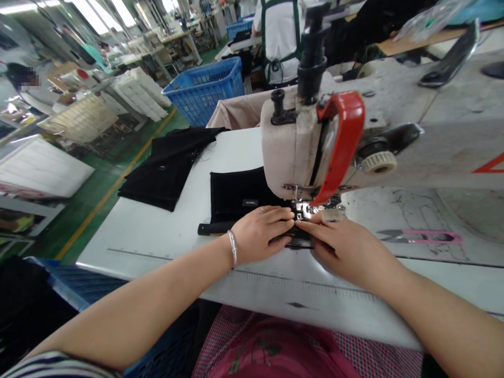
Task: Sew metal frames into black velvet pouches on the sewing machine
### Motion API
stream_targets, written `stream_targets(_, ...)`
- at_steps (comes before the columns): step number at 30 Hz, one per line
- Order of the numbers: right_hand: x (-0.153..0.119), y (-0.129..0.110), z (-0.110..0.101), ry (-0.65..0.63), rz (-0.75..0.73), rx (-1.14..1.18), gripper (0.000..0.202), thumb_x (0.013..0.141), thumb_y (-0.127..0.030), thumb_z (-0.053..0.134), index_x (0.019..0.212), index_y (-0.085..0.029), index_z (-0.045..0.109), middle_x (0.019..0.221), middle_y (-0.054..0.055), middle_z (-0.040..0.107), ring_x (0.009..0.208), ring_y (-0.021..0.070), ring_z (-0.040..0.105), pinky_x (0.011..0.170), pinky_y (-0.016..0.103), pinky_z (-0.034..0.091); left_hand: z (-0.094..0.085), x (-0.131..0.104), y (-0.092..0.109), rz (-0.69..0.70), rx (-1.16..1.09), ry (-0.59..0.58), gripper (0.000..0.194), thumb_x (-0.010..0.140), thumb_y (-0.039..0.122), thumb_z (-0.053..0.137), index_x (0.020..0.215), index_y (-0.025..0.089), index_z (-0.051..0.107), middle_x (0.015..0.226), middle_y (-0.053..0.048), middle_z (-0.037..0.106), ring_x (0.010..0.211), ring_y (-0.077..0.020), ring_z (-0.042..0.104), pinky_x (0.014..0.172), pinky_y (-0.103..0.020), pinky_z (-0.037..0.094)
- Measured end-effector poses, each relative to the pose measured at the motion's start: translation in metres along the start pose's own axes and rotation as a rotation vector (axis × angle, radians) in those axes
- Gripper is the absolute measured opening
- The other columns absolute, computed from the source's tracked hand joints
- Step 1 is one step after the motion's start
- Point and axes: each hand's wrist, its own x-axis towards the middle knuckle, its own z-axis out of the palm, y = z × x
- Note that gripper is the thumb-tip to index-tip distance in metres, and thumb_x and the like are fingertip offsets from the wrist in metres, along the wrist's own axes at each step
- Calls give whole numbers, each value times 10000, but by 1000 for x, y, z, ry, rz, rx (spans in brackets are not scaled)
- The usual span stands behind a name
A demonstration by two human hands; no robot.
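Observation:
A black fabric piece (226, 197) with a small dark label lies on the sewing machine bed, its right end under the presser foot (301, 212). My left hand (262, 233) lies flat on this fabric, fingers stretched out towards the foot; a silver bangle circles the wrist. Close to the other side of the foot, my right hand (342, 244) has its fingers bent and pressed together at the fabric's right end. What lies under its fingertips is partly hidden. The sewing machine head (287, 142) with a red lever guard (346, 142) stands just above both hands.
Pink-handled thread snips (425, 236) lie right of my right hand. Stacked black fabric pieces (169, 165) rest at the table's far left edge. A blue crate (208, 84) stands beyond the table. A person in a white top (280, 42) is farther back.

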Motion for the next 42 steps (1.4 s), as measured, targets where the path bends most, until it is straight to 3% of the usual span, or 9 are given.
stream_targets(4, 2, -1, 1, 4, 20, -18, 413, 858, -138, 501, 1264, -195, 556, 1050, 86, 632, 944, 246, 591, 772, 369, 511, 2, 6, -8, 13, 7, 28, 247, 898, 237, 541, 1122, 157, 611, 1165, -81, 644, 1170, -205, 566, 1036, -395, 470)
stream_targets(8, 1, 0, -1, 99, 2, 4, 382, 872, -143, 490, 1244, -182, 564, 1030, 100, 627, 932, 242, 575, 775, 370, 495, 1, 6, -12, 13, -4, 38, 247, 899, 244, 561, 1118, 147, 625, 1133, -96, 648, 1109, -215, 585, 995, -410, 486)
stream_targets(13, 2, 11, -7, 254, 104, -71, 151, 910, -247, 503, 951, -179, 631, 919, 87, 635, 902, 256, 549, 788, 393, 456, -4, 0, -23, 3, -40, 80, 175, 892, 217, 603, 1050, 178, 667, 1124, -66, 679, 1077, -204, 603, 984, -432, 483)
stream_targets(16, 3, 15, -8, 198, 164, -176, 242, 931, -332, 496, 776, -194, 621, 741, 68, 615, 807, 251, 542, 743, 394, 427, -4, -2, -25, -28, -136, 113, 148, 889, 180, 601, 1014, 177, 680, 1080, -59, 703, 1027, -180, 633, 955, -412, 508)
stream_targets(19, 3, 11, -7, 179, 161, -181, 336, 930, -382, 505, 660, -204, 597, 652, 57, 582, 750, 240, 533, 728, 393, 417, 0, 0, -14, -93, -181, 154, 114, 876, 154, 608, 947, 178, 694, 999, -43, 724, 955, -167, 652, 895, -381, 535)
stream_targets(23, 2, 1, -2, 166, 8, 11, 140, 921, -269, 537, 947, -188, 649, 906, 70, 653, 906, 231, 566, 802, 369, 455, 7, 2, 4, -183, -159, 186, 102, 866, 125, 607, 897, 173, 690, 986, -32, 722, 914, -162, 654, 856, -359, 536)
stream_targets(25, 1, 0, 2, 124, -31, 57, 171, 929, -222, 521, 1049, -200, 640, 993, 72, 662, 967, 228, 579, 819, 369, 470, 10, 3, 7, -193, -153, 193, 96, 860, 120, 611, 891, 170, 687, 982, -31, 721, 909, -160, 653, 855, -355, 532)
stream_targets(42, 10, 10, 11, 163, -9, -64, 156, 938, -223, 506, 983, -193, 652, 994, 84, 684, 979, 260, 607, 780, 395, 504, 18, 18, -9, -249, -129, 270, 105, 809, 110, 662, 853, 194, 705, 921, -19, 716, 889, -175, 652, 857, -355, 538)
